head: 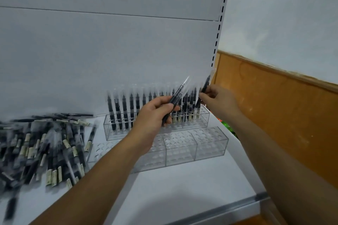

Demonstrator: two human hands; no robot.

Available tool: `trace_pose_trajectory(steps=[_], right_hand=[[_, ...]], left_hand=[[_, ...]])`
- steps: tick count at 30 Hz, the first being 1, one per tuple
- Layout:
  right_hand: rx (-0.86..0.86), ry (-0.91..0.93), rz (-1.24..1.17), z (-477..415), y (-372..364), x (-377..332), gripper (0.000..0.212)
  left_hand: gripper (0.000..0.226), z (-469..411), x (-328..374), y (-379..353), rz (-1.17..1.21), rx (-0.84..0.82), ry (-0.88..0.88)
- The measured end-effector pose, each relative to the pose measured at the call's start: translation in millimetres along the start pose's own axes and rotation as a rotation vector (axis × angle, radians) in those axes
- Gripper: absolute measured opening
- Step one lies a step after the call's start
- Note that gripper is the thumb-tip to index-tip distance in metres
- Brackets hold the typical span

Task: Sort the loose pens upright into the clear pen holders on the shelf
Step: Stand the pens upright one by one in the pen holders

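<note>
We face a white shelf (182, 188) with a plain back panel (109, 51); wood panelling runs along the wall to the right.

Our right hand (219, 98) pinches one pen (206, 86) between thumb and fingertips. It is slanted, its clear cap up, and hangs over the right end of the rear holder (109, 128). The lower tip is hidden among the standing pens, so we cannot tell whether it has found a hole. Our left hand (155, 115) is curled round a small bundle (178, 93) of pens, gripped low on the barrels, with the caps pointing up and to the right. It sits in front of the middle of the same holder.

The rear holder carries a row (124, 109) of upright pens along its back, packed tighter toward the right. The front holder (210, 148), just before it, shows only open holes. A large pile (42, 142) of loose pens lies on the shelf to the left, well apart from the hands.

We judge the step to be seating a single pen from the held stock, with most of the job ahead. Next, the pen should be brought upright over a free hole and lowered straight down. The neighbours stand close, so a slanted entry could knock them askew. After that the right hand can draw the next pen from the bundle.
</note>
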State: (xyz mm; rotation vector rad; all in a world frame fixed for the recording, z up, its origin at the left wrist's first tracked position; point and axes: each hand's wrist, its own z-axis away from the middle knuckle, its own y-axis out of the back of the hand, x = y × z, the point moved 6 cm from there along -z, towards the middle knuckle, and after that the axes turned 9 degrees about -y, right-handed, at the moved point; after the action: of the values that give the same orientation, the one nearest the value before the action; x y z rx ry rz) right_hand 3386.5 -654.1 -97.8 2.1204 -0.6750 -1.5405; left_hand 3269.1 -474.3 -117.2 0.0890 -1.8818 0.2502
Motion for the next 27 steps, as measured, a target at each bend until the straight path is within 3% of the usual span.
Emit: trace_pose_trajectory(steps=[9,16,23,27], right_hand=[[-0.121,0.042,0.379,0,-13,-5,0.019],[-0.107,0.024,0.223,0,-3,0,0.018],[-0.079,0.024,0.225,3,-6,-3,0.025],[-0.079,0.001,0.253,-3,-15,-3,0.016]], left_hand=[[0.021,1,1,-1,0.003,-0.003,0.0],[0.021,0,0,-1,-0.002,-0.002,0.011],[0.022,0,0,-1,-0.023,-0.005,0.008],[0.021,0,0,-2,-0.018,-0.006,0.003]])
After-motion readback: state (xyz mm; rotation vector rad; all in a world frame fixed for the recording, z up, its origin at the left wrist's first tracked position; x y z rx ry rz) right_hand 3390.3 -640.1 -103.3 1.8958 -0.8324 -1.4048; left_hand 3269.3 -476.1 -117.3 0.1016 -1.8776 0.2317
